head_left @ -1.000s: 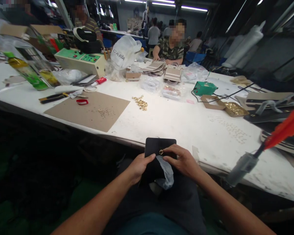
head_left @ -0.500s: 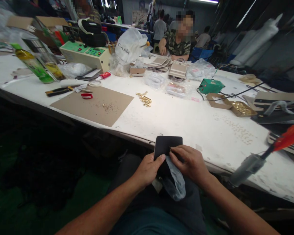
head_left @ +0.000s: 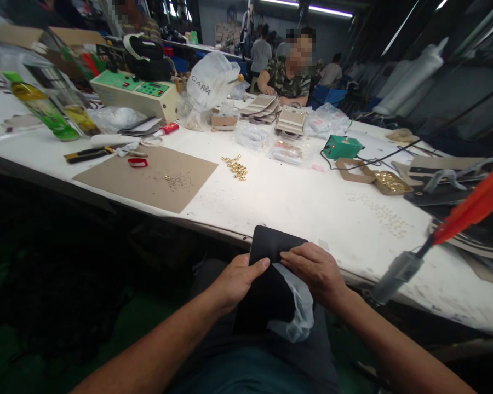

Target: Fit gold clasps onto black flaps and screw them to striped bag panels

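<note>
Black panel (head_left: 273, 244) sits clamped in left hand (head_left: 239, 279); right hand (head_left: 314, 268) rests on its face, grip unclear. Likely step: pressing by hand; next calls for steady support.

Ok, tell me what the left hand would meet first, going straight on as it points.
Probably the right hand, its fingertips just ahead of the left hand across the black piece; depth is hard to judge.

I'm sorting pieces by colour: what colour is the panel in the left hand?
The panel is black; the head view shows it.
</note>
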Demonstrator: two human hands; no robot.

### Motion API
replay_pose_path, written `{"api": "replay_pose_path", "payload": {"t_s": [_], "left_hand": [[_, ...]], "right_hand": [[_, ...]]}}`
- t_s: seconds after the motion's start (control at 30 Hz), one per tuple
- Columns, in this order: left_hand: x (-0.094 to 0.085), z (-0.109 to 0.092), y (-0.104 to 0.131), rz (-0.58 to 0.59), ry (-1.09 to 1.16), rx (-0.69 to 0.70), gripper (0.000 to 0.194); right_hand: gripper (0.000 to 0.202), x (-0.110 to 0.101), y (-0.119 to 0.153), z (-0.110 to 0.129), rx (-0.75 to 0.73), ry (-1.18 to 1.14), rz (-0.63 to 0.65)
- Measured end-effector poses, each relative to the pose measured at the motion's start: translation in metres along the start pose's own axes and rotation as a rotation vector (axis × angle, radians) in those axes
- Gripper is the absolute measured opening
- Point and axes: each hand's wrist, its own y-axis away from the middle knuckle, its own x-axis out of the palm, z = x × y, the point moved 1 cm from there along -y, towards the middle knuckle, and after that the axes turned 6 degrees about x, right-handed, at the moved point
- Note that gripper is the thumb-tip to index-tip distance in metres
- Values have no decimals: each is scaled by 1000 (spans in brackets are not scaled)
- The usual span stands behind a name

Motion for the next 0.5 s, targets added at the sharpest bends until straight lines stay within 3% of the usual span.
{"api": "replay_pose_path", "payload": {"t_s": [0.07,0.13,0.2,0.27,0.3,0.37,0.43,0.5], "left_hand": [[-1,-4,1,18,-11,-26,50],[1,-11,3,20,-1,-50,51],[8,-18,5,4,37,-72,52],[17,-22,4,-25,89,-110,54],[22,-22,2,-39,113,-131,57],[33,-19,-5,-27,135,-187,61],[48,-10,-12,10,113,-222,64],[62,2,-18,70,77,-223,68]], "right_hand": [[17,-3,1,-2,-27,1,32],[21,-7,7,-4,36,-15,25],[35,-11,17,-4,217,-39,-68],[56,-18,30,-1,496,-107,-199],[63,-21,36,2,647,-192,-230],[66,-29,50,12,892,-497,-177],[60,-43,65,26,1015,-847,-61],[55,-72,84,41,1068,-1056,-17]]}}
